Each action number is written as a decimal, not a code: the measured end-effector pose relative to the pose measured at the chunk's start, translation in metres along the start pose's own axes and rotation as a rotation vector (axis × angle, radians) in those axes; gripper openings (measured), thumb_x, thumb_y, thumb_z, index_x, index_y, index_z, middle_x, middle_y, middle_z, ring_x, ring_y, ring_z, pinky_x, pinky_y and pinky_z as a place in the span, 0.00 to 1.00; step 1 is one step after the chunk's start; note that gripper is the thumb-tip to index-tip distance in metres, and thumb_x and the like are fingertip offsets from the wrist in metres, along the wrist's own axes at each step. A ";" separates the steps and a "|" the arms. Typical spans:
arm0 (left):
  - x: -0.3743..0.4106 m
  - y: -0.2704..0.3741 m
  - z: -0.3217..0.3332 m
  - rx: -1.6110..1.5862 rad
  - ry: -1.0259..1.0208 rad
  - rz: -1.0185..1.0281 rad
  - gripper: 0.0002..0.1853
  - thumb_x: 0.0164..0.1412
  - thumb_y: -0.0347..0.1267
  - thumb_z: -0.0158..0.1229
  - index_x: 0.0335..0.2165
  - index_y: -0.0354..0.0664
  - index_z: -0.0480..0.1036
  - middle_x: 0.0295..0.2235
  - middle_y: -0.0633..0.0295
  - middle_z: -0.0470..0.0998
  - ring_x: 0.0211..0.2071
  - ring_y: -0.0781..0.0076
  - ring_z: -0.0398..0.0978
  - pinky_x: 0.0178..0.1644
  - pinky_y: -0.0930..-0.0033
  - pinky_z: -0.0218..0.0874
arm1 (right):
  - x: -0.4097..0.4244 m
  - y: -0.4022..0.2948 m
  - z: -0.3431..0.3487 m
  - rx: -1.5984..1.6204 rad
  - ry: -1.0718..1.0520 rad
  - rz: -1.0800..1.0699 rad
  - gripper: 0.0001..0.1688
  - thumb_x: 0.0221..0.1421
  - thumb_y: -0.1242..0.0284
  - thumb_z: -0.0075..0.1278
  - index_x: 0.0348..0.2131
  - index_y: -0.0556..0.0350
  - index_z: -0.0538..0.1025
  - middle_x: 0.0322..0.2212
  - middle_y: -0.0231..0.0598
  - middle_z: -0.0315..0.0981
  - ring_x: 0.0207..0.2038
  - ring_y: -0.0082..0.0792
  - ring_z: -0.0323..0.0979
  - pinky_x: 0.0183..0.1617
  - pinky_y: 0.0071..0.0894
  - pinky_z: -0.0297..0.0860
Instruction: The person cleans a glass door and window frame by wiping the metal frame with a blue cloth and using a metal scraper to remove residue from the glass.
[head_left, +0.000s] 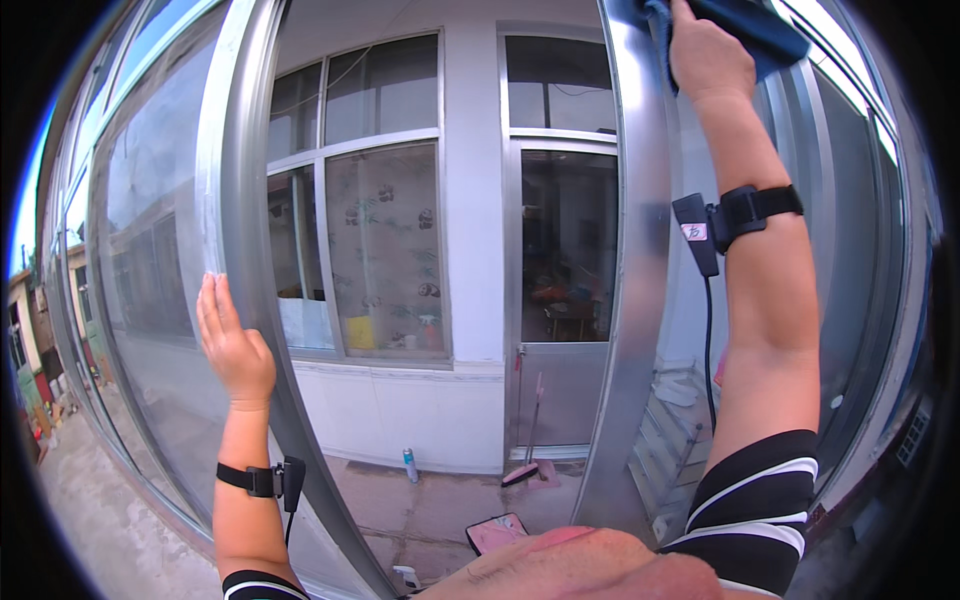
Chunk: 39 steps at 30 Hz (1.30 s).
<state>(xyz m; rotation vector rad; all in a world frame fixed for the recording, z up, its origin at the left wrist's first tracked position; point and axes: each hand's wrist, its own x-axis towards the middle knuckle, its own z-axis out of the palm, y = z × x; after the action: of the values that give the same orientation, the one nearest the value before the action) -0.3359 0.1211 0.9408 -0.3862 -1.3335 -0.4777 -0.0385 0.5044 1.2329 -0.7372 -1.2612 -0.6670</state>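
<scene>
At the upper right, my right hand (711, 60) grips a dark blue cloth (765, 34). The cloth lies against the upper part of a shiny metal door frame post (637, 97), and part of it runs past the top of the view. My left hand (236, 345) is raised at the left, its fingers extended along the edge of a metal-framed glass panel (150, 225). It holds nothing; whether the palm presses on the frame cannot be seen. Each forearm wears a black strap with a small device, the right one (739, 217) trailing a cable.
Beyond the opening are a window with a panda-print film (390, 255) and a glazed door (566, 247). On the floor are a spray can (410, 465), a broom (521, 474) with a pink dustpan (546, 474), a pink item (497, 534) and a white spray nozzle (406, 576). A rack (667, 450) stands right.
</scene>
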 end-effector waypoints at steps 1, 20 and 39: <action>0.000 0.002 0.003 -0.007 0.008 0.003 0.40 0.44 0.16 0.41 0.61 0.33 0.58 0.61 0.45 0.59 0.63 0.43 0.55 0.66 0.50 0.46 | -0.008 -0.002 0.003 -0.015 0.041 -0.048 0.21 0.62 0.73 0.38 0.52 0.48 0.72 0.34 0.50 0.78 0.34 0.45 0.80 0.36 0.46 0.76; -0.004 0.014 0.010 -0.080 0.002 -0.020 0.40 0.44 0.13 0.40 0.61 0.35 0.58 0.61 0.47 0.60 0.63 0.46 0.55 0.66 0.50 0.46 | 0.093 -0.023 0.021 -0.057 0.219 -0.297 0.18 0.59 0.71 0.40 0.45 0.54 0.77 0.47 0.45 0.75 0.48 0.43 0.75 0.51 0.41 0.71; 0.003 0.007 -0.006 -0.010 -0.020 -0.019 0.41 0.43 0.12 0.40 0.61 0.35 0.58 0.62 0.49 0.59 0.63 0.46 0.55 0.66 0.51 0.47 | 0.058 -0.042 0.016 0.934 0.066 -0.093 0.19 0.59 0.70 0.38 0.43 0.54 0.78 0.43 0.45 0.78 0.48 0.45 0.74 0.54 0.40 0.65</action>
<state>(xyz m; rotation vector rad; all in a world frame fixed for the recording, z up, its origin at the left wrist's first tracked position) -0.3268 0.1241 0.9430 -0.3878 -1.3560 -0.4970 -0.0707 0.4893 1.2970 0.1151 -1.3673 -0.1164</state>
